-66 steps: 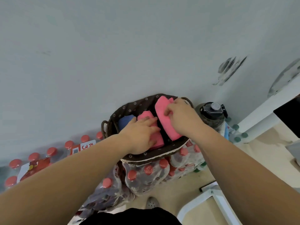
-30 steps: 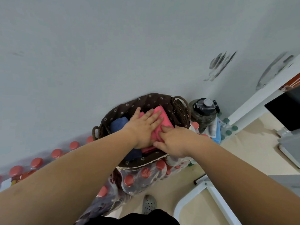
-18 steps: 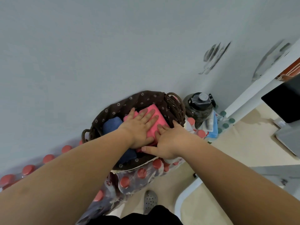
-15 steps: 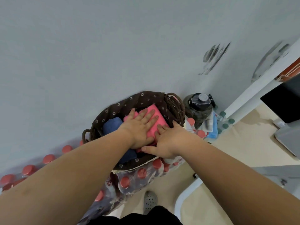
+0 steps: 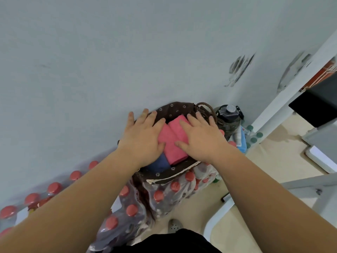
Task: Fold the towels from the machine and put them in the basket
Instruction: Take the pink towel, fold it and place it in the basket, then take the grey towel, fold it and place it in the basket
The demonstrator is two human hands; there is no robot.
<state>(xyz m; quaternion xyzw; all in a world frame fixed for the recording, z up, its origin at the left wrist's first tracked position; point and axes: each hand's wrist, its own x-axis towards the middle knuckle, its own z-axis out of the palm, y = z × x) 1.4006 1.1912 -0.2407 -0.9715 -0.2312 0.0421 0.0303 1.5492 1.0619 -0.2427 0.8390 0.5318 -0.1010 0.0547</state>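
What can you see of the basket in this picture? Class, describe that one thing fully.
The basket is dark brown wicker lined with brown cloth printed with small white flowers; the lining has a pale edge at the near rim. A looped wicker handle sticks up at its right end. It sits against the wall atop wrapped packs of red-capped bottles. Inside lie folded pink towels and a blue towel. The left hand and right hand lie flat over them.

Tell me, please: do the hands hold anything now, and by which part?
Nothing is held. Left hand and right hand lie open and flat over the pink towels in the basket.
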